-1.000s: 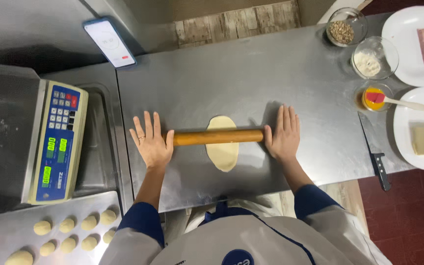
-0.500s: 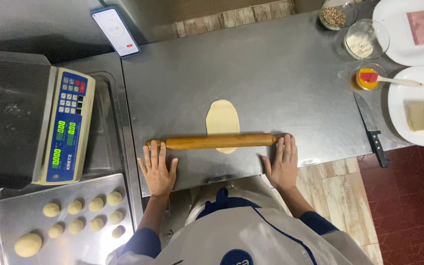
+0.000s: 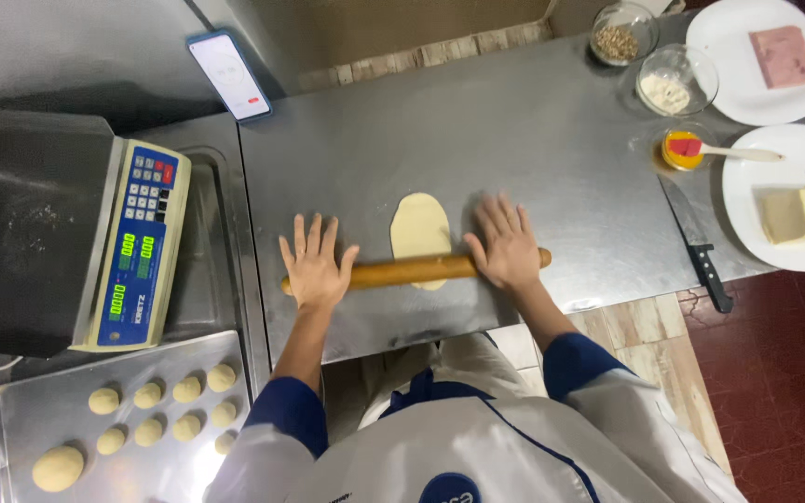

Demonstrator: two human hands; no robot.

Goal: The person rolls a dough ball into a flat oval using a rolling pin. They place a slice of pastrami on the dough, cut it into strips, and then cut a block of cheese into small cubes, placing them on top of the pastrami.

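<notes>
Both palms lie flat with fingers spread on the rolling pin [image 3: 412, 271], the left hand [image 3: 314, 265] at one end, the right hand [image 3: 507, 244] near the other. Under the pin's middle lies the dough [image 3: 420, 228], a soft, thin oval that probably tears easily. Beyond the pin the steel table [image 3: 533, 130] is bare; bowls and plates stand far right.

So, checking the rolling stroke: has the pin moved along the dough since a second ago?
Yes. The pin has rolled from the middle of the dough back to its near end.
</notes>
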